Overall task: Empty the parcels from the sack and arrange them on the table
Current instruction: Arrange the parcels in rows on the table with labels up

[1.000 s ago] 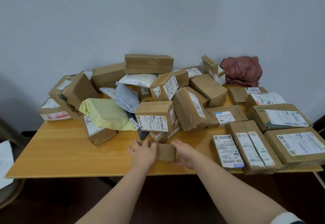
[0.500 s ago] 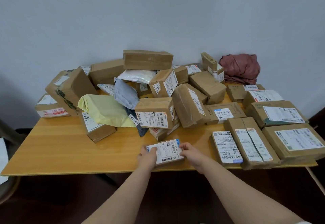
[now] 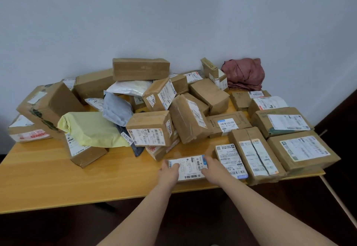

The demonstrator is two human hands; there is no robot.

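Head view, lower centre of the frame: small flat parcel (image 3: 188, 167), brown cardboard, white shipping label with barcodes and a blue corner facing up, lying on the table near its front edge. Held from both sides: left hand (image 3: 168, 170) curled over its left end, right hand (image 3: 211, 168) closed against its right end, fingers bent around the edges. Just beside it to the right, a row of labelled boxes laid flat, label up, the nearest a narrow labelled box (image 3: 230, 158) touching or nearly touching the right hand. Behind, across the middle of the frame, a loose heap of brown cartons, with a pale yellow bag (image 3: 90, 127) at centre left and a grey mailer (image 3: 116, 108) leaning beside it. Upper right of the heap, a crumpled dusty-red sack (image 3: 244, 73) against the wall.

Wooden table (image 3: 48, 178), honey-coloured, smooth. Plain pale grey wall (image 3: 173, 13) behind; dark floor below the front edge.
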